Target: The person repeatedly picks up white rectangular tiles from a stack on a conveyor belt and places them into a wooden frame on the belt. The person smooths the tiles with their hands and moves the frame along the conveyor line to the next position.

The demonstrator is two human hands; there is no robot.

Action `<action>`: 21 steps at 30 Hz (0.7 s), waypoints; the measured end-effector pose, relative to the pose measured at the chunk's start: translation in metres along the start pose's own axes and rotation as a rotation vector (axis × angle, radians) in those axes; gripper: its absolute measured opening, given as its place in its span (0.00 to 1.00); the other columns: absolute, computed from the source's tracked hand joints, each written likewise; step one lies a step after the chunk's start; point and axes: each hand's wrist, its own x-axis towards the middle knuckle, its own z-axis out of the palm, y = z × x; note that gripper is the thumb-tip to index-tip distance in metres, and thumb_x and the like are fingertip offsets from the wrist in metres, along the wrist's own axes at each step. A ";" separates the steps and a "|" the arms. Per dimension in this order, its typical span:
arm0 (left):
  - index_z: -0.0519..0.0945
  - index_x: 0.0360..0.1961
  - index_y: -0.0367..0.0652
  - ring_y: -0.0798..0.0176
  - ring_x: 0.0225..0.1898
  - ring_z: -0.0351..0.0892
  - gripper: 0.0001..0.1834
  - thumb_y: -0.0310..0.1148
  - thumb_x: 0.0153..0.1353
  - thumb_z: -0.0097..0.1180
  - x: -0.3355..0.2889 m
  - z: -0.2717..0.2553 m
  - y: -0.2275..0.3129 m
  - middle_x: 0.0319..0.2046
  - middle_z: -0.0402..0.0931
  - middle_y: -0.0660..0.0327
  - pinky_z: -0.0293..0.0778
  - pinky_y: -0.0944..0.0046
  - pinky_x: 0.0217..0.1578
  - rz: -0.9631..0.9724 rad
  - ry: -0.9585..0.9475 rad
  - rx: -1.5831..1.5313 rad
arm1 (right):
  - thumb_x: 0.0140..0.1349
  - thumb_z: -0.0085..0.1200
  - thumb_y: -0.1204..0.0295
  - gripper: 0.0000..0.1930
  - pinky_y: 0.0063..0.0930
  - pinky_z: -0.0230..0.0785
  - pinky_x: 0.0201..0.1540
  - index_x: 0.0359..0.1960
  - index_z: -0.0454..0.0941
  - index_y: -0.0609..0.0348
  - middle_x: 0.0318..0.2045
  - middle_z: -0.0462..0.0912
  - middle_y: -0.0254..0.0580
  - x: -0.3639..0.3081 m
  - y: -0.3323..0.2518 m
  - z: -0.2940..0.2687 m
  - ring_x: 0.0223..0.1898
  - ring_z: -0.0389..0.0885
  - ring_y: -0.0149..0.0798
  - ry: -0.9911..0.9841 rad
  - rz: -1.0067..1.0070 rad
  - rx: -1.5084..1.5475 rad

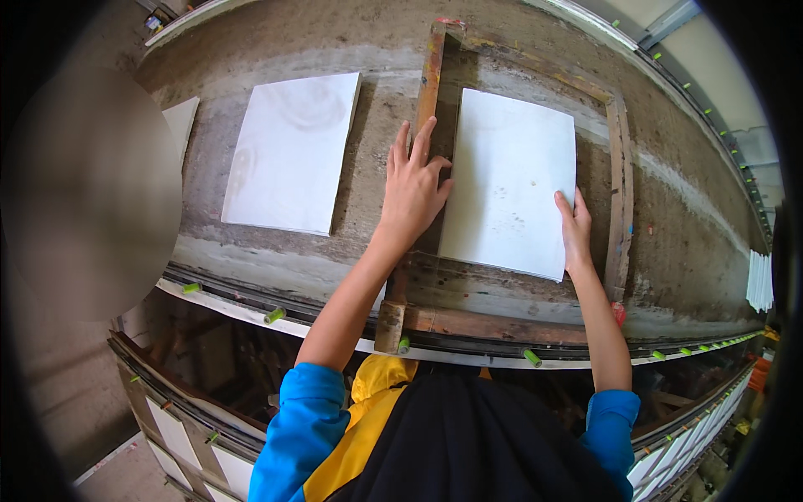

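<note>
A flat wooden frame (619, 192), stained with paint, lies on the worn grey-brown tabletop around a white rectangular stack of sheets (510, 184). The stack's top is faintly smudged with grey specks. My left hand (414, 180) rests over the frame's left bar, fingers stretched and apart, just beside the stack's left edge. At the stack's lower right edge is my right hand (575, 230), its fingers closed against the side. Left of the frame lies a second white stack (293, 155) with light brown stains; neither hand touches it.
Part of another white sheet (181, 125) shows farther left, beside a blurred round area. Green clips (274, 315) line the table's near edge. Upright white sheets (759, 282) stand at the far right. Below the edge are white panels (174, 431) on a lower rack.
</note>
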 end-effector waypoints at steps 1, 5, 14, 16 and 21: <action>0.81 0.33 0.42 0.43 0.66 0.44 0.11 0.32 0.47 0.64 0.000 -0.001 0.000 0.65 0.50 0.59 0.53 0.46 0.62 -0.004 -0.005 0.000 | 0.61 0.52 0.61 0.27 0.23 0.59 0.53 0.58 0.64 0.65 0.48 0.74 0.43 0.000 0.000 0.000 0.48 0.70 0.30 -0.001 -0.005 0.001; 0.81 0.31 0.42 0.42 0.66 0.44 0.10 0.31 0.46 0.64 -0.001 0.000 -0.003 0.64 0.52 0.58 0.52 0.46 0.62 0.024 0.025 -0.017 | 0.61 0.52 0.62 0.27 0.22 0.61 0.51 0.57 0.64 0.66 0.47 0.74 0.43 -0.001 -0.005 0.003 0.47 0.71 0.30 -0.005 -0.015 0.024; 0.82 0.30 0.43 0.41 0.65 0.45 0.09 0.31 0.46 0.64 -0.002 0.003 -0.002 0.65 0.51 0.57 0.53 0.46 0.62 0.021 0.009 -0.013 | 0.61 0.52 0.63 0.26 0.23 0.63 0.50 0.57 0.65 0.65 0.48 0.74 0.44 -0.001 -0.011 0.002 0.47 0.72 0.31 -0.014 0.038 0.029; 0.82 0.30 0.43 0.41 0.65 0.45 0.09 0.31 0.45 0.64 -0.001 0.002 -0.002 0.65 0.51 0.58 0.53 0.46 0.62 0.024 0.009 -0.012 | 0.61 0.52 0.63 0.26 0.24 0.63 0.50 0.57 0.65 0.66 0.48 0.74 0.44 -0.002 -0.011 0.003 0.47 0.72 0.32 -0.003 0.024 0.020; 0.82 0.29 0.43 0.41 0.65 0.45 0.08 0.30 0.45 0.65 -0.002 0.002 -0.002 0.65 0.51 0.58 0.54 0.45 0.62 0.026 0.006 0.004 | 0.61 0.53 0.61 0.27 0.24 0.63 0.50 0.57 0.65 0.66 0.47 0.75 0.45 -0.001 -0.009 0.002 0.47 0.73 0.32 0.016 0.021 -0.049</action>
